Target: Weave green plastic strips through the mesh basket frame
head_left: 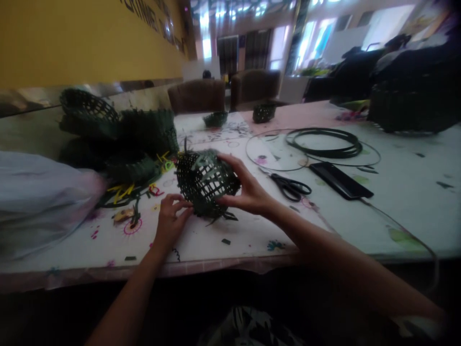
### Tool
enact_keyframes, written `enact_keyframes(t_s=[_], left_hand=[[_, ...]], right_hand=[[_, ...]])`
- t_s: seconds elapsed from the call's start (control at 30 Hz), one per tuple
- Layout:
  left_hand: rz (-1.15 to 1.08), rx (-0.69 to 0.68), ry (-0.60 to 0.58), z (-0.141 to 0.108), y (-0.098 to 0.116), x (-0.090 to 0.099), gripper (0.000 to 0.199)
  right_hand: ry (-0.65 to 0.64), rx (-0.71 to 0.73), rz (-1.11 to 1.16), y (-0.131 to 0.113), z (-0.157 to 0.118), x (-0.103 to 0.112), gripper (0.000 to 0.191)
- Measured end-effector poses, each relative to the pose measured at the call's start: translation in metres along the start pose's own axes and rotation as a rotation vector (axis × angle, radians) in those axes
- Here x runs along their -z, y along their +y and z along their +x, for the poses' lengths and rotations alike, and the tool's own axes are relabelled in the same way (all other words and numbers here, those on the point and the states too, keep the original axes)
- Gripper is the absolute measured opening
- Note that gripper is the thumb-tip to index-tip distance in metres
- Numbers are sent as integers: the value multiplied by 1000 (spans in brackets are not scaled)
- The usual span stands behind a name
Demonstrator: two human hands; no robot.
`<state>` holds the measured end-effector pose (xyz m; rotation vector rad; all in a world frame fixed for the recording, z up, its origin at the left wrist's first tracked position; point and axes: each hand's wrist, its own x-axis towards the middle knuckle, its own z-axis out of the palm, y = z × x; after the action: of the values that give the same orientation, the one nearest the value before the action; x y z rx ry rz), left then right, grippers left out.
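Note:
A small dark green woven basket is tilted over the patterned tablecloth, its open lattice facing me and loose strip ends sticking out at its lower edge. My right hand grips its right side, thumb low and fingers over the upper rim. At the basket's lower left, my left hand has its fingers bent and pinched at the edge; what lies between the fingertips is too small to make out. Black scissors lie on the cloth to the right of my right hand.
Dark green woven baskets are piled at the left, behind a pale plastic bag. Two small baskets stand farther back. Coiled green strip and a black phone with a cable lie at the right. A large dark basket stands beyond.

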<state>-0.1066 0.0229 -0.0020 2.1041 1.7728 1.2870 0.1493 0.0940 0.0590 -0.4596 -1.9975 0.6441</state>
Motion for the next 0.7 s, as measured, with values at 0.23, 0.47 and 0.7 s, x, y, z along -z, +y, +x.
enact_keyframes(t_s=[0.23, 0.47, 0.7], left_hand=[[-188, 262, -219, 0, -2, -1, 22], [-95, 289, -210, 1, 2, -4, 27], [-154, 369, -255, 2, 3, -4, 28]], right_hand=[[3, 57, -123, 10, -21, -5, 85], [29, 40, -139, 9, -21, -5, 87], [36, 27, -136, 10, -23, -6, 86]])
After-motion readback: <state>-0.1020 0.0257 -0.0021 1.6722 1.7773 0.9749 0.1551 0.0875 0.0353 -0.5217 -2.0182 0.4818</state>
